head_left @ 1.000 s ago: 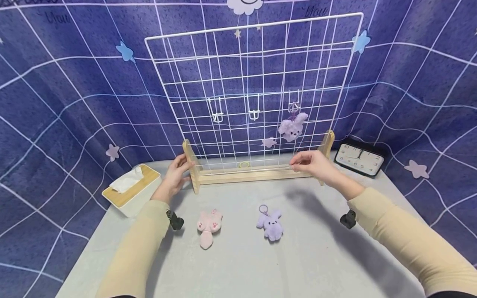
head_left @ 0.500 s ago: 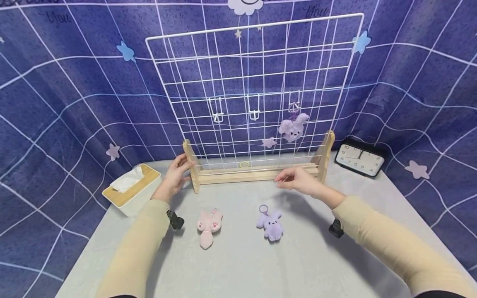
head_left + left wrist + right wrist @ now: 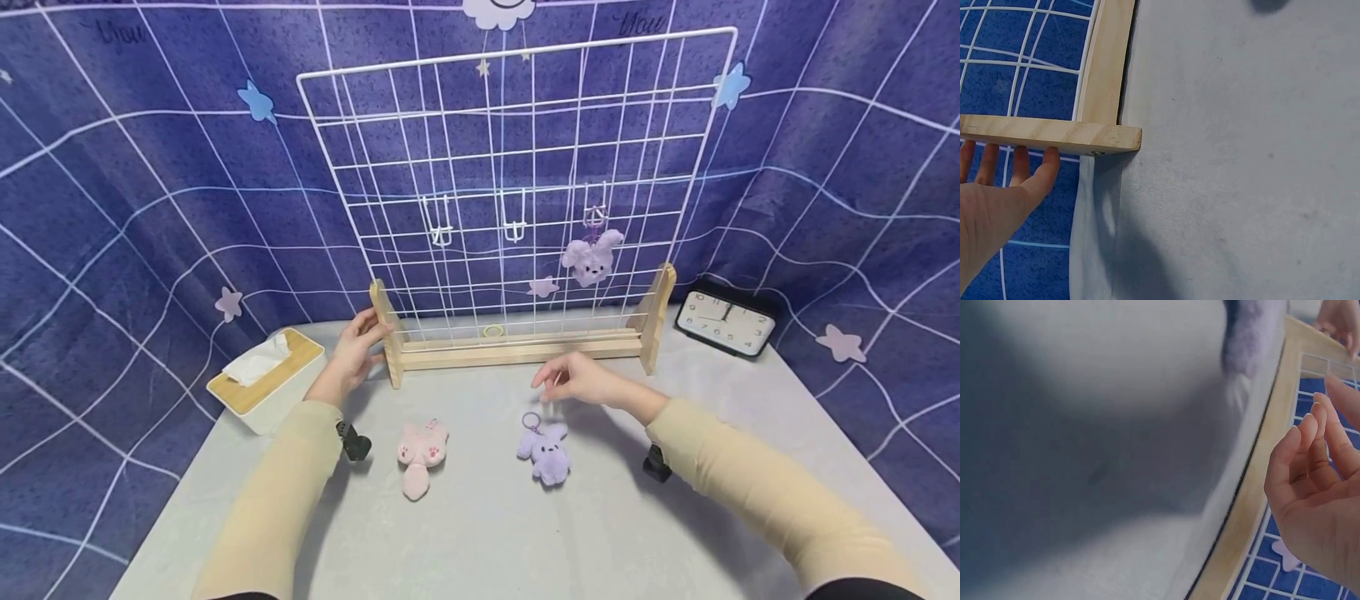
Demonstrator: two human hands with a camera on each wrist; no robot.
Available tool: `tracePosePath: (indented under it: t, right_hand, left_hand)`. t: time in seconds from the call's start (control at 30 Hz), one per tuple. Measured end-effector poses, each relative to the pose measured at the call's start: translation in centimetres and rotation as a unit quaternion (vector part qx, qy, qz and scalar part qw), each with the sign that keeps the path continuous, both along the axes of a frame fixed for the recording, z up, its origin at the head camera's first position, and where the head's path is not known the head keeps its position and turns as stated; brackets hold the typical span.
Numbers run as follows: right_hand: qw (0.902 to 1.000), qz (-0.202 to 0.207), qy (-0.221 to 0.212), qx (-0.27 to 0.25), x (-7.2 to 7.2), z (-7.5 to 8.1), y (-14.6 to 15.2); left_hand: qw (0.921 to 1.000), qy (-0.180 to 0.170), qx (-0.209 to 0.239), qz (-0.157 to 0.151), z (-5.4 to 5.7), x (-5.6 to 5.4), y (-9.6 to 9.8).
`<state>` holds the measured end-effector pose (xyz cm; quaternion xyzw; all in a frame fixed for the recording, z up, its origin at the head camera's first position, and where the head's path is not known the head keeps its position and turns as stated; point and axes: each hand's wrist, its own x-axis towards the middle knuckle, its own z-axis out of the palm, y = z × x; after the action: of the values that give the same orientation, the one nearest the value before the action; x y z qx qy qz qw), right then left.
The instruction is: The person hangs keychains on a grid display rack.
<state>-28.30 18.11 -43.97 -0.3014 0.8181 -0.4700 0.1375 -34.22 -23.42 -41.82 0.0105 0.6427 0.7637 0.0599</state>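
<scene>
My left hand (image 3: 352, 354) rests its fingertips against the outer face of the wooden end post (image 3: 387, 333) on the stand's left; in the left wrist view its fingers (image 3: 1049, 164) touch the wood. Loosely bent and holding nothing, my right hand (image 3: 588, 379) hovers just above a purple plush keychain (image 3: 550, 458). That keychain lies on the table with its ring (image 3: 531, 421) toward the stand. To its left lies a pink plush keychain (image 3: 422, 454). Another purple plush keychain (image 3: 591, 260) hangs by its ring from the right-hand hook of the white wire grid (image 3: 517, 53).
Two more white hooks, one left (image 3: 441, 237) and one central (image 3: 514, 232), sit on the grid. A tissue box (image 3: 296, 375) stands left of the stand, a black-framed clock (image 3: 725, 321) to its right. Starry blue fabric (image 3: 150, 250) surrounds the table.
My right hand has moved left and toward me, from beside the stand's right end to above the purple keychain on the table. My left hand has stayed at the post.
</scene>
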Motion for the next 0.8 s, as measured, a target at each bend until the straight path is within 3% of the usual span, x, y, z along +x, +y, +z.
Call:
tracePosePath:
  t: [0.37, 0.8]
  right_hand:
    - [0.9992, 0.023, -0.012, 0.031, 0.3, -2.5, -1.5]
    - [0.9970, 0.014, 0.019, 0.073, 0.1, -3.3, -1.9]
  left_hand:
    - [1.0000, -0.001, 0.002, 0.000, -0.1, 0.0, 0.1]
    - [1.0000, -0.001, 0.003, 0.001, 0.0, 0.0, 0.0]
